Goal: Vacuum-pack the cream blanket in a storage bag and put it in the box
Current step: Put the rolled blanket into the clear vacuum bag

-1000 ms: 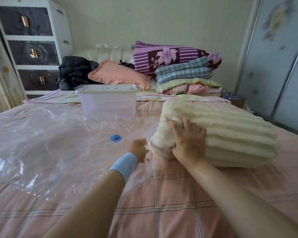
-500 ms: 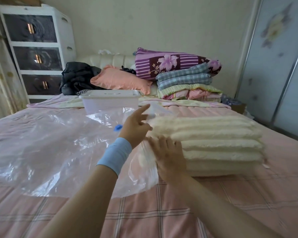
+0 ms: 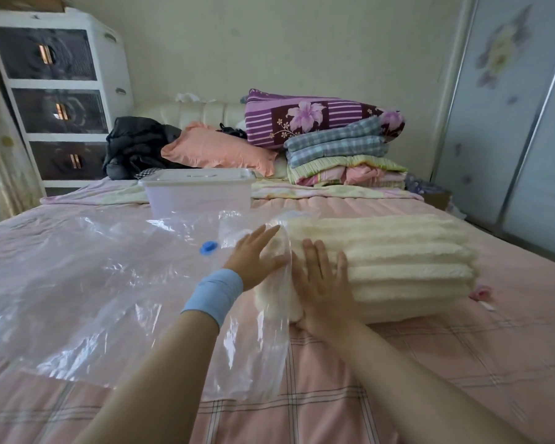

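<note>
One cream blanket (image 3: pixel 382 267), folded into a ribbed bundle, lay on the bed (image 3: pixel 430 363). One clear storage bag (image 3: pixel 93 283) lay spread out to the left of the blanket. Its open edge lay over the blanket's left end, and the rest of the blanket was outside the bag. One blue valve (image 3: pixel 209 247) sat on the bag just left of the blanket. One lidded translucent box (image 3: pixel 199 197) stood behind the blanket's left end, apart from it.

Two hands were at the blanket's left end. The left hand (image 3: pixel 253 257), with one blue wristband (image 3: pixel 213 296), pressed the plastic against the blanket, fingers (image 3: pixel 266 233) straight and spread. The right hand (image 3: pixel 324 290) lay flat on the blanket's near side, fingers straight, gripping nothing.

One unit of three drawers (image 3: pixel 55 97) stood well behind and left of the blanket.
</note>
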A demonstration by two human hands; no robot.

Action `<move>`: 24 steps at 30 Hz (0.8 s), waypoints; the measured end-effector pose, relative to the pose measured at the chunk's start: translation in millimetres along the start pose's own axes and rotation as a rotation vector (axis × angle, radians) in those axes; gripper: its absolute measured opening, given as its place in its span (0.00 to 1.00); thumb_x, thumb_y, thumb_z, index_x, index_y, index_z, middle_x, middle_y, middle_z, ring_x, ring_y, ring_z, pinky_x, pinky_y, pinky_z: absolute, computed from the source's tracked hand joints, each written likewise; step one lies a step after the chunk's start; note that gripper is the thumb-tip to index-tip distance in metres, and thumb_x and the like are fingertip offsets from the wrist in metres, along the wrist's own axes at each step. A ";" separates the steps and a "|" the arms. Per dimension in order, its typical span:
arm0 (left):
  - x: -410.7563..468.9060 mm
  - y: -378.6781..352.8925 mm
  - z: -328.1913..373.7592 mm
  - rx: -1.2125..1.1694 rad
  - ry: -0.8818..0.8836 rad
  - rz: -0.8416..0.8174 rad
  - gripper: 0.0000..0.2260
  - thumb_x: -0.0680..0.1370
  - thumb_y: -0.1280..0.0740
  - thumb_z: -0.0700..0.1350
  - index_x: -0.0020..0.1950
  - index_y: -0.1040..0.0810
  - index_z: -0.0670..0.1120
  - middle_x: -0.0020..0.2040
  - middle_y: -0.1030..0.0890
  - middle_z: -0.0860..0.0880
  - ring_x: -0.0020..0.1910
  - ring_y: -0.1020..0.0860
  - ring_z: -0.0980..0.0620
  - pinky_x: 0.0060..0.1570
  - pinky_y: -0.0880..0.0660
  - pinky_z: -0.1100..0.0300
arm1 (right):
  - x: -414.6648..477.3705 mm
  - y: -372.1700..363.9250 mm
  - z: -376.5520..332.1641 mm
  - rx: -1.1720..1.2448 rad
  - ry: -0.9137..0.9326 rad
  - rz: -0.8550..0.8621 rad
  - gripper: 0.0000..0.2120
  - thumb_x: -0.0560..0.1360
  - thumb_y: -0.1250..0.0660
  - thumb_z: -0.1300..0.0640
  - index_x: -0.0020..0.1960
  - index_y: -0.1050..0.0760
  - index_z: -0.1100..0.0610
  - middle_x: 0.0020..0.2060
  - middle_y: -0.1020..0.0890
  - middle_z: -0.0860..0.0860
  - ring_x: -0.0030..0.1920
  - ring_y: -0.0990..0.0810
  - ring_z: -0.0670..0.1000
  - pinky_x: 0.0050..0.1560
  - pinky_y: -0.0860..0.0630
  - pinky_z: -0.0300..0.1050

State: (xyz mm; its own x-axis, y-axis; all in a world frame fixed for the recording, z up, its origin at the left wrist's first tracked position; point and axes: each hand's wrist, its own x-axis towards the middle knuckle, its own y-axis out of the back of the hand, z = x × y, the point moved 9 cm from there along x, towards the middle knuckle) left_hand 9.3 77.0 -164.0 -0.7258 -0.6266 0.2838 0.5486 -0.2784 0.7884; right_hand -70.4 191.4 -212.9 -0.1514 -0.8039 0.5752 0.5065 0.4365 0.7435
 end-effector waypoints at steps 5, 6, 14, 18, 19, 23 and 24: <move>-6.9 -32.5 -15.9 -0.145 0.014 -0.102 0.26 0.80 0.41 0.61 0.76 0.48 0.69 0.80 0.58 0.54 0.79 0.56 0.48 0.77 0.53 0.43 | 20.4 20.1 -4.3 -0.050 -0.087 0.286 0.20 0.76 0.37 0.58 0.67 0.32 0.59 0.49 0.20 0.56 0.47 0.22 0.58 0.49 0.26 0.55; -7.4 -31.2 -11.8 -0.192 -0.011 -0.096 0.24 0.80 0.41 0.60 0.74 0.47 0.70 0.80 0.58 0.55 0.79 0.57 0.49 0.77 0.54 0.43 | 28.8 29.9 3.0 -0.012 -0.123 0.325 0.19 0.75 0.35 0.58 0.65 0.29 0.58 0.46 0.20 0.55 0.44 0.23 0.57 0.46 0.28 0.55; -3.1 6.4 -9.5 -0.384 -0.047 0.168 0.20 0.81 0.51 0.59 0.71 0.46 0.75 0.77 0.37 0.57 0.77 0.43 0.54 0.76 0.47 0.47 | 55.5 25.4 -10.2 0.341 -0.219 0.363 0.11 0.79 0.45 0.64 0.58 0.27 0.59 0.45 0.17 0.56 0.43 0.16 0.56 0.46 0.21 0.50; 2.9 2.1 -24.8 -0.018 -0.019 0.130 0.20 0.84 0.48 0.50 0.76 0.36 0.56 0.69 0.26 0.53 0.69 0.34 0.48 0.71 0.38 0.50 | 58.5 28.5 -21.4 0.668 0.028 0.155 0.11 0.75 0.37 0.62 0.52 0.18 0.62 0.46 0.14 0.58 0.46 0.14 0.57 0.48 0.20 0.46; 5.4 1.3 -22.0 0.000 -0.017 0.126 0.20 0.84 0.47 0.49 0.76 0.36 0.54 0.69 0.26 0.52 0.68 0.34 0.47 0.70 0.38 0.51 | 62.0 28.6 -15.5 0.703 0.071 0.044 0.09 0.75 0.35 0.61 0.50 0.17 0.59 0.44 0.14 0.57 0.45 0.15 0.57 0.45 0.21 0.46; 12.7 7.9 -9.6 0.139 0.054 0.144 0.21 0.82 0.43 0.54 0.75 0.35 0.54 0.68 0.28 0.52 0.68 0.35 0.46 0.68 0.39 0.50 | 58.4 40.9 57.3 0.884 -0.202 0.149 0.11 0.71 0.33 0.67 0.44 0.15 0.54 0.40 0.14 0.48 0.45 0.16 0.50 0.50 0.22 0.47; 13.6 8.1 -5.1 0.224 0.070 0.133 0.22 0.81 0.43 0.57 0.75 0.35 0.56 0.68 0.29 0.52 0.68 0.36 0.46 0.68 0.40 0.49 | 54.2 49.9 74.9 0.737 -0.228 0.251 0.12 0.70 0.32 0.66 0.45 0.15 0.52 0.44 0.14 0.48 0.49 0.16 0.52 0.55 0.23 0.53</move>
State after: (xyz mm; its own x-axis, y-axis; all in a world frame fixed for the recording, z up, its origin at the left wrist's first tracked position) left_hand 6.0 62.5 -156.6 -0.6188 -0.6979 0.3606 0.5259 -0.0270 0.8501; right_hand -117.0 199.9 -119.0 -0.3175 -0.5788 0.7512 -0.1290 0.8111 0.5704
